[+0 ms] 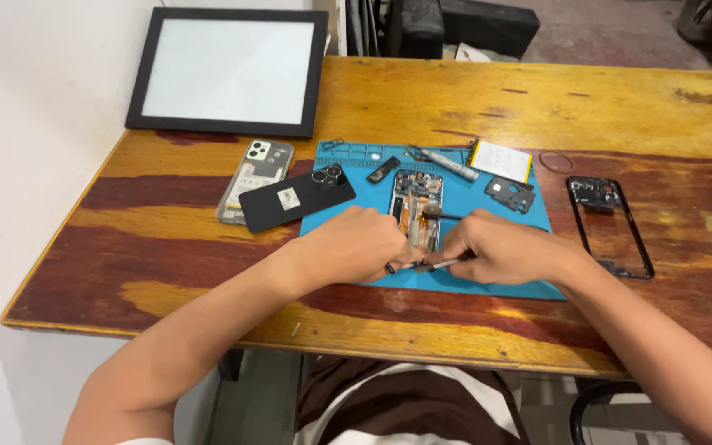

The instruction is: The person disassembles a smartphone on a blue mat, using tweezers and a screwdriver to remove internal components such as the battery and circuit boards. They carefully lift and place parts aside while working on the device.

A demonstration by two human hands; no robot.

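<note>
While gripped, opened phone (pixel 416 210) lengthwise away.

Bare forearms and hands, no sleeves in view; a brown-and-white striped garment (pixel 409 408) covers the lap.

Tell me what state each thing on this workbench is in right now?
Opened phone: back off, insides exposed, on the blue mat.
Black back cover: detached, lying flat.
Phone frame: empty, on the wooden table.
Clear-cased phone: face down, partly under the back cover.
Light panel: lit.
Left hand: closed, at the opened phone.
Right hand: gripping a thin tool.
</note>
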